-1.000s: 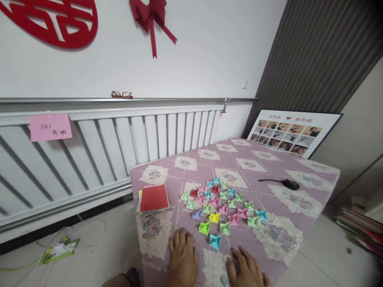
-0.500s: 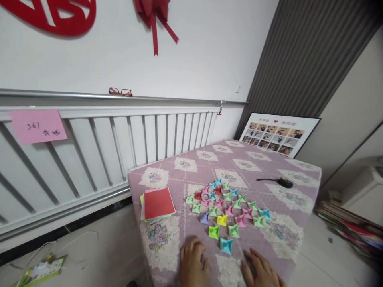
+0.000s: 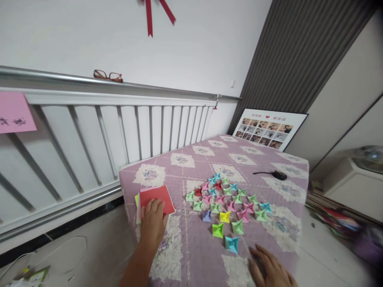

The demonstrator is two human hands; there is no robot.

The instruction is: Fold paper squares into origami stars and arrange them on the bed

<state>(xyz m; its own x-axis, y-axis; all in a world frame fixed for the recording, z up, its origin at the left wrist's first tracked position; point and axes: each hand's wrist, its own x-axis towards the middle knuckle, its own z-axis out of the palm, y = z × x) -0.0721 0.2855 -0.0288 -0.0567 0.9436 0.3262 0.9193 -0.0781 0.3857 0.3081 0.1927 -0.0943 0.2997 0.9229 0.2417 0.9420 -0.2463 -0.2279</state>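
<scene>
My left hand (image 3: 154, 221) rests on the stack of coloured paper, its fingers touching the red sheet (image 3: 158, 196) on top. Yellow, pink and white edges of other sheets show beneath. My right hand (image 3: 269, 267) lies on the tablecloth near the front edge, fingers stretched out, holding nothing. Between and beyond the hands stand several small folded paper pieces in rough rows, in green, pink, blue, red and yellow. Nearest to me are a blue folded piece (image 3: 231, 244), a bright green one (image 3: 218, 230) and a yellow one (image 3: 224, 217).
A purple floral cloth (image 3: 203, 255) covers the table. A black object with a short cord (image 3: 279, 174) lies at the right. A photo board (image 3: 269, 129) leans at the far end. A white radiator (image 3: 125, 119) runs along the left, with glasses (image 3: 108, 75) on the pipe above.
My left hand has moved left and forward from the tablecloth onto the red sheet of the paper stack. My right hand stays near the front edge. The camera view has shifted.
</scene>
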